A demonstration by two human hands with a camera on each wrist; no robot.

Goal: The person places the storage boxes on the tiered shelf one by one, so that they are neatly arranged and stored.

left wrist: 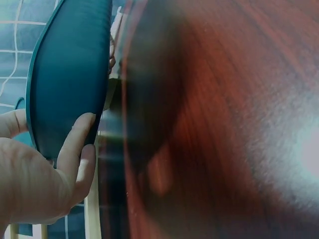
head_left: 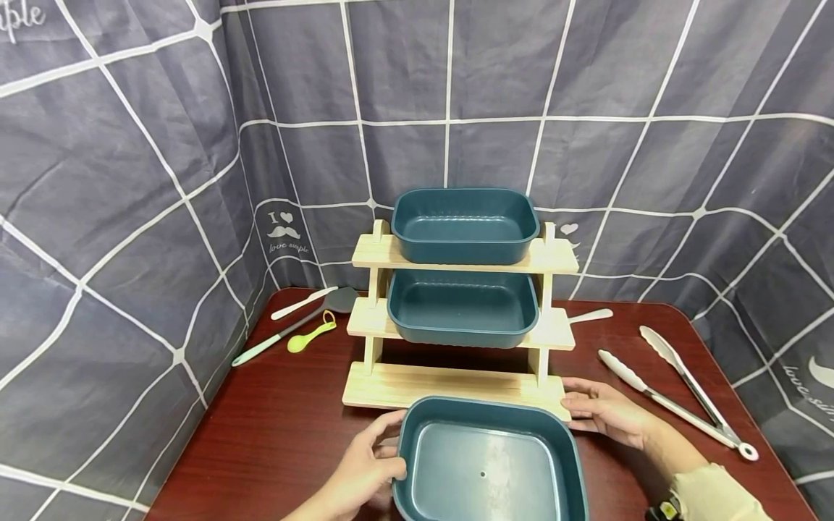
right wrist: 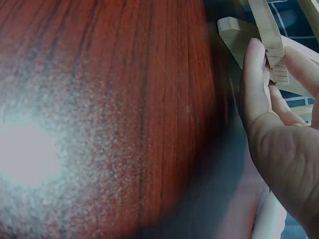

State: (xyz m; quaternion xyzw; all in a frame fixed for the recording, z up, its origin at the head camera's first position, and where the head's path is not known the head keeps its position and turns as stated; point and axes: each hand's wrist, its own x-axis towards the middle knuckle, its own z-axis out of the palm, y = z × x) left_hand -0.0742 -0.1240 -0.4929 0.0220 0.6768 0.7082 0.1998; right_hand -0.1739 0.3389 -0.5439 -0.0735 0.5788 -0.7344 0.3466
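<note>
My left hand [head_left: 365, 463] grips the left wall of a dark teal plastic bin [head_left: 456, 474]. That bin is in front of the lowest board of a three-tier wooden shelf rack [head_left: 417, 383]. In the left wrist view, the fingers lie along the outside of the bin [left wrist: 70, 74], which is held above the table. My right hand [head_left: 609, 414] holds the right end of the lowest board, its thumb and fingers around the board end [right wrist: 276, 62] in the right wrist view. Matching bins stand on the top shelf [head_left: 465, 250] and the middle shelf [head_left: 449, 336].
On the left of the dark red table [head_left: 260, 441] lie a white knife [head_left: 302, 302], a grey-headed spatula [head_left: 280, 336] and a green spoon [head_left: 311, 338]. White-tipped tongs [head_left: 691, 401] lie at the right. A white handle [head_left: 591, 315] sticks out behind the rack.
</note>
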